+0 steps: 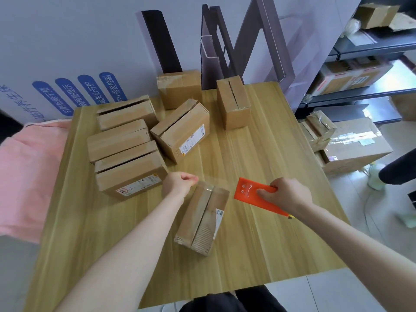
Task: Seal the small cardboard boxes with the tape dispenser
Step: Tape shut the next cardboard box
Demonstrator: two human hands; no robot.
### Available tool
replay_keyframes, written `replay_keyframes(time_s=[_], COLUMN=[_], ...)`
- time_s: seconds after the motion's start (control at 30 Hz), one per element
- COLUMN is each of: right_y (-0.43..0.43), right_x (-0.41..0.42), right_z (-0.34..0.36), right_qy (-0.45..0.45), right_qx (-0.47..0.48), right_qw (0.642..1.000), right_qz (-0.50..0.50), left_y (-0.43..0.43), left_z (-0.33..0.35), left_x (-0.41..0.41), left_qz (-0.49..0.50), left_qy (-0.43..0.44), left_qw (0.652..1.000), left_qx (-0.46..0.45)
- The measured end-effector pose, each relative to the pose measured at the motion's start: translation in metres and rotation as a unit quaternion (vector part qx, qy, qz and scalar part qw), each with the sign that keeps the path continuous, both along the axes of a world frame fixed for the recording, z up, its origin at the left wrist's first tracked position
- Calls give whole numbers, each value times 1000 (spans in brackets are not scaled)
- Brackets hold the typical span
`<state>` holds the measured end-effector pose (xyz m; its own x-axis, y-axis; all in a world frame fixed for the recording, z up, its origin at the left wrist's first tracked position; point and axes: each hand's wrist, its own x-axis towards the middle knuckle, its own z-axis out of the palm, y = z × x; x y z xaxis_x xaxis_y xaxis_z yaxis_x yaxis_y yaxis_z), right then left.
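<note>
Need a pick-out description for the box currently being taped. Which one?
Start at the wooden table and go to its near edge, between the two hands. The box lies there alone, apart from the cluster of boxes at far left. It is the only one with clear tape stretching to the orange dispenser.

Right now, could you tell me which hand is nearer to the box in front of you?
Left. The left hand is at the far end of the box, while the right hand holds the orange tape dispenser off to its right.
</note>
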<state>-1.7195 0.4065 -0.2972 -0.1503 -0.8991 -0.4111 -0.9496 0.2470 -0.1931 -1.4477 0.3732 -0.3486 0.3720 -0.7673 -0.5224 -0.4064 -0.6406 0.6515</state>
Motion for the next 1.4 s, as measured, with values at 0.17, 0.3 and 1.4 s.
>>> replay_keyframes(time_s=[0.17, 0.3, 1.4], right_y=[-3, -4, -15], right_x=[2, 14, 57], right_z=[-12, -19, -26], right_qy=[36, 45, 103], right_qx=[-9, -14, 33], right_qw=[999, 998, 992], right_qz=[22, 34, 58], left_y=[1, 7, 51], left_z=[-17, -29, -46], left_x=[-4, -8, -35], left_qz=[19, 29, -32], left_qy=[16, 33, -62], left_qw=[1000, 999, 995], left_qx=[8, -3, -66])
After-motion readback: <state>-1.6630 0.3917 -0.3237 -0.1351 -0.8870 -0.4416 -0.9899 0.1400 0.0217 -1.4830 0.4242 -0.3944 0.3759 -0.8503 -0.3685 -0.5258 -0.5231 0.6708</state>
